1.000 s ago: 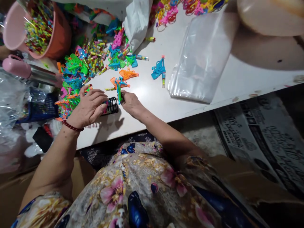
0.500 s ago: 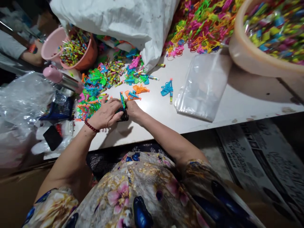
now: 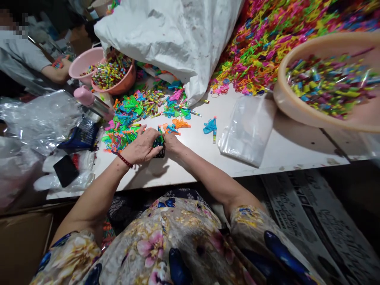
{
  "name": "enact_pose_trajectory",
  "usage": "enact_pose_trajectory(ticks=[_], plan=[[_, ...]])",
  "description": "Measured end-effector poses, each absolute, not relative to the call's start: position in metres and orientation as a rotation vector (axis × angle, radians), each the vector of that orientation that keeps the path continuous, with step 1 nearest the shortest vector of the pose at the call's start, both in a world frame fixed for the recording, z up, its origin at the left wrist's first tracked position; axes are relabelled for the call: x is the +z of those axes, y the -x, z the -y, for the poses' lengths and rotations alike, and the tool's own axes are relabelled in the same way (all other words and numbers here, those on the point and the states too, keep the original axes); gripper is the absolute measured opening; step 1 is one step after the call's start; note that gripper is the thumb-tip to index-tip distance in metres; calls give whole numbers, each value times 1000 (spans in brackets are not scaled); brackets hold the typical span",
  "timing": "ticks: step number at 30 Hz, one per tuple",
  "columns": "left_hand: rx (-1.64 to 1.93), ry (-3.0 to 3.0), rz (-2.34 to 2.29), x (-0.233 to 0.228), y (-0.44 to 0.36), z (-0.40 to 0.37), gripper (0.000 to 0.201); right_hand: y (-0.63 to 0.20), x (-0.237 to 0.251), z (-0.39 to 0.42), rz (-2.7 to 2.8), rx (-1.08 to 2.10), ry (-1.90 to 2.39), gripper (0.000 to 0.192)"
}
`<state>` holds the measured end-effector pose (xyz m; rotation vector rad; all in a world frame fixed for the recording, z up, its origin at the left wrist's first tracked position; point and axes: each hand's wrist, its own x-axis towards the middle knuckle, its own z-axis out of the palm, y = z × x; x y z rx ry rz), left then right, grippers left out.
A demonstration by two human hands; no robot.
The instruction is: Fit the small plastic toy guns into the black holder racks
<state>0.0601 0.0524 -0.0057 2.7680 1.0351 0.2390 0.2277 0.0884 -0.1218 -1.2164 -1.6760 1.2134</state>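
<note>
My left hand (image 3: 143, 145), with a beaded bracelet on the wrist, curls over a small black openwork holder (image 3: 161, 152) close to the table's front edge. Between its thumb and fingers shows a bit of a green and blue plastic toy (image 3: 160, 139), mostly covered. Against the holder's right side rests my right hand (image 3: 172, 143), its fingers bent in and largely hidden. Just beyond lie orange toy pistols (image 3: 181, 124). A blue toy pistol (image 3: 209, 126) with a small labelled tube (image 3: 214, 137) is apart to the right. Left of my hands spreads a heap of coloured toys (image 3: 124, 132).
Clear plastic bags (image 3: 247, 132) lie flat at right, near a large tub (image 3: 314, 114) of small tubes. A white sack (image 3: 175, 35) and a bright plastic pile (image 3: 255, 47) fill the back. Bowls (image 3: 124, 85) and a pink-capped bottle (image 3: 95, 103) stand left, near a co-worker's arm (image 3: 56, 73).
The view has tilted up and shifted, showing more of the tub and co-worker. The green and blue toy, upright between my hands before, now sits lower under my left fingers.
</note>
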Motion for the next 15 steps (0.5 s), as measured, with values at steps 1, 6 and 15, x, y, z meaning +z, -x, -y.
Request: enact_pose_trajectory(ticks=[1,6,15], plan=[[259,-2771,-1033,-7,-60,-52,39,-229,-120,-88,1727,1209,1222,10],[299,-2792,-1042,-11,-60,-52,41,-235,-118,-84,1782,1202,1199,11],[334,-2868,-1002,-19,-56,-56,57,-233,-127,-95,1920,1130,1240,7]])
